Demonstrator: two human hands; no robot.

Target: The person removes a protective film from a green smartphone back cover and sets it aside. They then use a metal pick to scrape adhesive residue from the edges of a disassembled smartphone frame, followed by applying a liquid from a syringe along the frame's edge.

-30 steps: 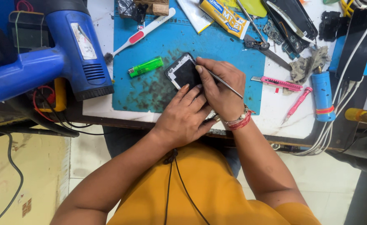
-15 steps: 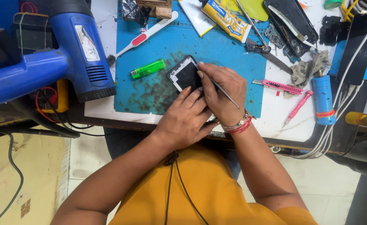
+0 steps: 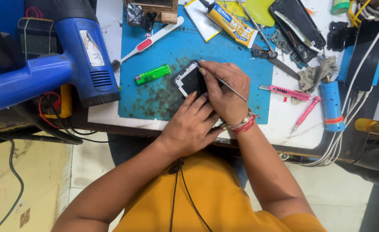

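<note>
From the head view we see the small black rectangular phone part (image 3: 188, 79) mid-mat on the blue rubber work mat (image 3: 155, 103), long axis tilted toward the mat's far edge. Our left hand (image 3: 189, 126) pins its near end; our right hand (image 3: 224, 92) pinches a thin metal pick (image 3: 228, 86). Bare mat lies left, beside the green lighter (image 3: 153, 74).

Phone (image 3: 188, 79) lower right half hidden under both hands — thin tool's tip (image 3: 203, 62) too small to tell; blue heat gun (image 3: 47, 71) cut off at left edge.
</note>
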